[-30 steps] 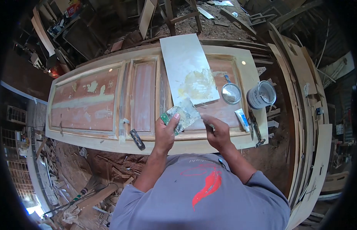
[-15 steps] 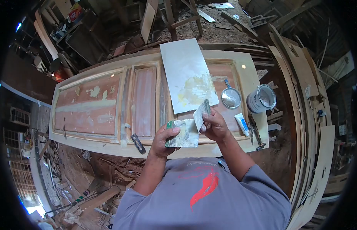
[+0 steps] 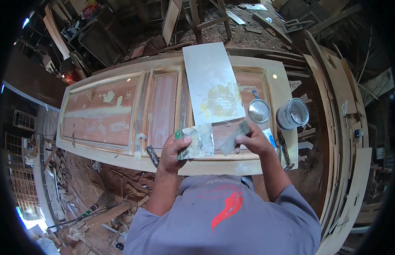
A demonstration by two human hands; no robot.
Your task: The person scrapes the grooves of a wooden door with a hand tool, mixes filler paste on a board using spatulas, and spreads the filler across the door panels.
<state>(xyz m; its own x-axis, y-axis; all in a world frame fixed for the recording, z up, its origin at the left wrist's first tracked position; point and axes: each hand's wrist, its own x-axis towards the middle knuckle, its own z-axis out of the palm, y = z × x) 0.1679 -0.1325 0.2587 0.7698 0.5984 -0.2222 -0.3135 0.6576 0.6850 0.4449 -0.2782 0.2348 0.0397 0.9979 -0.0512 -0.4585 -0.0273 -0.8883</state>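
Note:
My left hand grips a wide putty knife with a green edge, its flat face smeared with pale filler. To its right, my right hand pinches a second, smaller putty knife, blurred by motion and tilted. A gap separates the two blades. Both are above the near edge of a panelled wooden door lying flat, patched with pale filler. Just beyond my hands a white board rests across the door, yellowish paste spread over its near end.
Right of the board are a round lid and an open tin. A tube, partly hidden by my right hand, and a hammer lie nearby. A dark block-like tool lies by my left hand. Long planks stand at right.
My hands have moved apart. The right one has drawn its putty knife away to the right, off the left one's blade. The view has shifted slightly.

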